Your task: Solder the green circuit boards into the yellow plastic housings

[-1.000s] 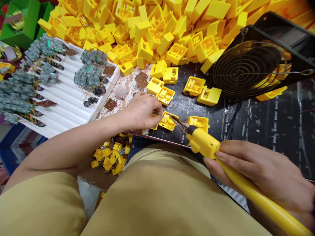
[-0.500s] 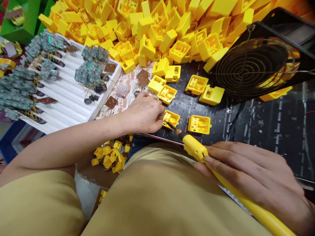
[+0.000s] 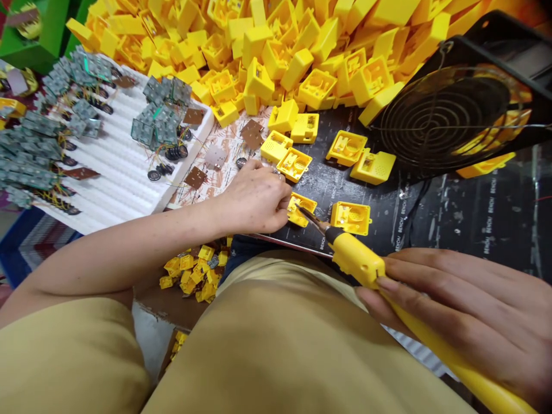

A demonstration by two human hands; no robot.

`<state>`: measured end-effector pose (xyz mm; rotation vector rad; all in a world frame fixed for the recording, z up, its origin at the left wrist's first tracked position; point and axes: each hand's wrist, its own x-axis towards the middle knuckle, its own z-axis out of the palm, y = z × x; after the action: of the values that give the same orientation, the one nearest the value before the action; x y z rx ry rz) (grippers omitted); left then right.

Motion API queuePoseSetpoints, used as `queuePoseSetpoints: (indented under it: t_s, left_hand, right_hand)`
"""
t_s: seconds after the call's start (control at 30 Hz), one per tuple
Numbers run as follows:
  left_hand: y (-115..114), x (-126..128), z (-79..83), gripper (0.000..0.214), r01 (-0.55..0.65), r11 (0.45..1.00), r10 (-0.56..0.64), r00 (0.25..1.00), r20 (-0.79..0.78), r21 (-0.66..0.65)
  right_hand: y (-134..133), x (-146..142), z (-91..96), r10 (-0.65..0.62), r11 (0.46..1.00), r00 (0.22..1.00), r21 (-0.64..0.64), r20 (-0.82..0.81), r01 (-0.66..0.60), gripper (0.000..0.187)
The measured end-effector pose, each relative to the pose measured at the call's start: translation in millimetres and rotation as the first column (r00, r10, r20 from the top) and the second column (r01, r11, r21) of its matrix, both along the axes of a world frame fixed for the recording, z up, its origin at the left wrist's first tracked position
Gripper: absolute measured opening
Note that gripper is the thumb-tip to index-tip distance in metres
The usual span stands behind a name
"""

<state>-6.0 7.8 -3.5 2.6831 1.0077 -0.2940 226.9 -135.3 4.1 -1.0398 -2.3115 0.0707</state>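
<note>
Now the dark tip of my yellow-handled tool sits back toward four o'clock; half a second ago it reached further toward nine, close up to my other fingers. The tip is over the inside of the small yellow case, though whether it touches I cannot tell. To my mind that means the work stays on this one case, only at another spot in it.

My right hand is clamped on the tool's handle, coming in from four o'clock. My left hand stays at the case's nine o'clock edge, fingers bent together; their ends are hidden, so I cannot tell if they pinch anything.

As for the case, it lies on the black bench top, hollow side up, in bright yellow plastic with raised walls and moulded shapes inside, its nine o'clock end behind my hand. A similar case lies near it at three o'clock, and a pair of pieces near twelve.
</note>
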Motion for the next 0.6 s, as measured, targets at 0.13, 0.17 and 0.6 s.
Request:
queuePoseSetpoints:
  t_s: [0.13, 0.17, 0.6]
  left_hand:
    - [0, 0, 0.4, 0.017, 0.006, 1.000, -0.006, 1.000, -0.005, 0.003]
    - [0, 0, 0.5, 0.017, 0.011, 1.000, -0.011, 1.000, -0.002, 0.008]
    - [-4, -19, -1.8, 0.025, 0.004, 0.999, -0.012, 0.989, 0.151, 0.051]
  right_hand:
    - [1, 8, -5.6, 0.006, 1.000, 1.000, 0.007, -0.028, -0.006, 0.023]
    - [0, 9, -7.0, 0.002, 1.000, 0.999, -0.002, -0.035, -0.002, 0.026]
    - [-4, 4, -17.0, -0.180, 0.982, 0.981, -0.068, -0.073, 0.175, 0.042]
